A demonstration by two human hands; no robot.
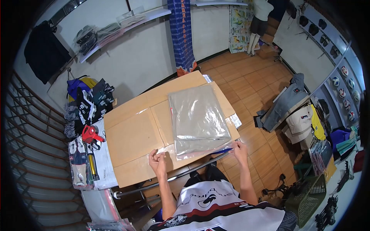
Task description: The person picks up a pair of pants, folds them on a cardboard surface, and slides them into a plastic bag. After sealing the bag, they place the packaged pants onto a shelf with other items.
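Note:
A folded beige garment in a clear plastic bag (198,113) lies on a cardboard sheet (133,133) in front of me. At the bag's near right corner, my right hand (240,150) pinches the clear plastic edge between thumb and fingers. A dark blue strip (221,151) shows just left of those fingers, along the near edge. My left hand (157,161) is over the cardboard's near edge, left of the bag, its fingers curled together. I cannot tell what, if anything, is between them. Glare covers parts of the plastic.
A red tape dispenser (92,134) and a yellow-and-black pump (93,165) sit left of the cardboard. Folded clothes (90,101) are piled behind them. A metal rail (173,176) runs along the near side. To the right are a clothes stack (300,125) and a green crate (306,198).

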